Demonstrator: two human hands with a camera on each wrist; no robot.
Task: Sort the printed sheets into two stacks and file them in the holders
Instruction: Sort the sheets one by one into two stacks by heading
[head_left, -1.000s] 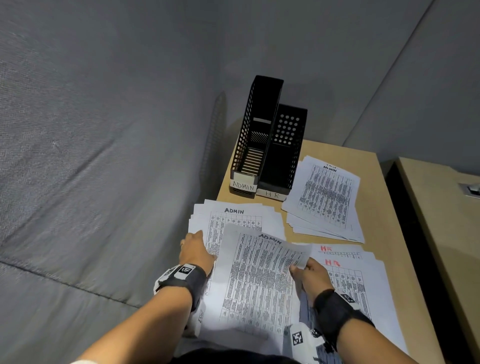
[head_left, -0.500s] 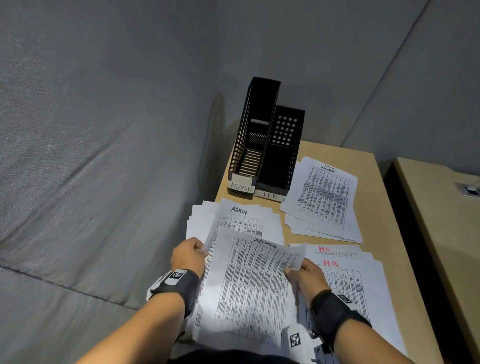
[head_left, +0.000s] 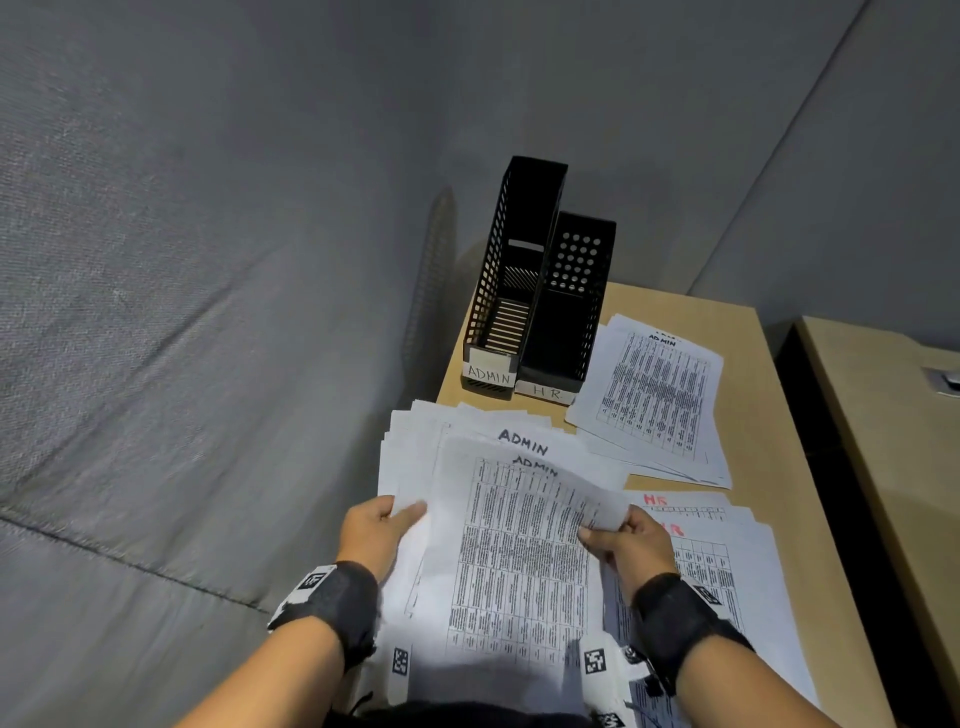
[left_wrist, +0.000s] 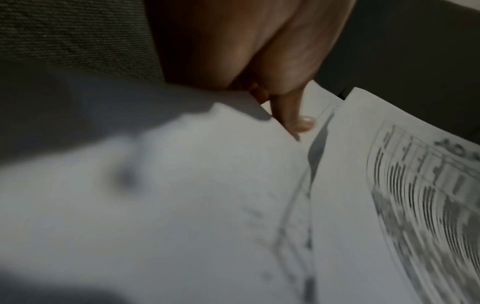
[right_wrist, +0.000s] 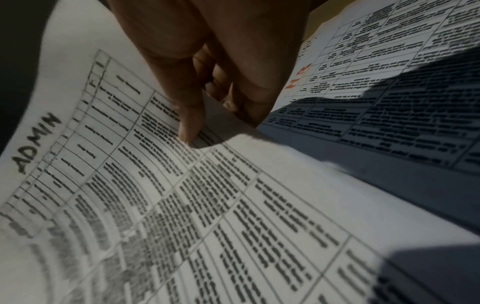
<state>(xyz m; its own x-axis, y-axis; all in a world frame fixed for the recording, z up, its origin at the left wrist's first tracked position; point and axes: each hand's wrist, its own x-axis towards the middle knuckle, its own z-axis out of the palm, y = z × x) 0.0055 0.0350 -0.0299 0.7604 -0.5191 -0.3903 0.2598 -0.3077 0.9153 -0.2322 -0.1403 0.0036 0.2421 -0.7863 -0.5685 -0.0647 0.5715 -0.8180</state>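
Note:
My right hand (head_left: 597, 532) pinches the right edge of a printed sheet headed ADMIN (head_left: 519, 561), thumb on top (right_wrist: 188, 135), fingers beneath. The sheet hangs curved just above the ADMIN stack (head_left: 467, 426) at the table's left front. My left hand (head_left: 395, 517) grips that stack's left edge, with its thumb (left_wrist: 296, 121) lying on the top page. The HR stack (head_left: 727, 571), marked in red, lies to the right of it. Two black holders stand at the back: the one labelled ADMIN (head_left: 514, 270) on the left and the HR holder (head_left: 566, 312) beside it. No paper shows in either.
A fanned pile of sheets (head_left: 660, 400) with an ADMIN page on top lies right of the holders. The wooden table (head_left: 753, 338) sits in a corner of grey fabric partitions (head_left: 208, 312). A second table (head_left: 883, 441) stands to the right across a dark gap.
My right hand has carried the ADMIN sheet left, over the ADMIN stack. My left hand went from lying on the stack to gripping its left edge.

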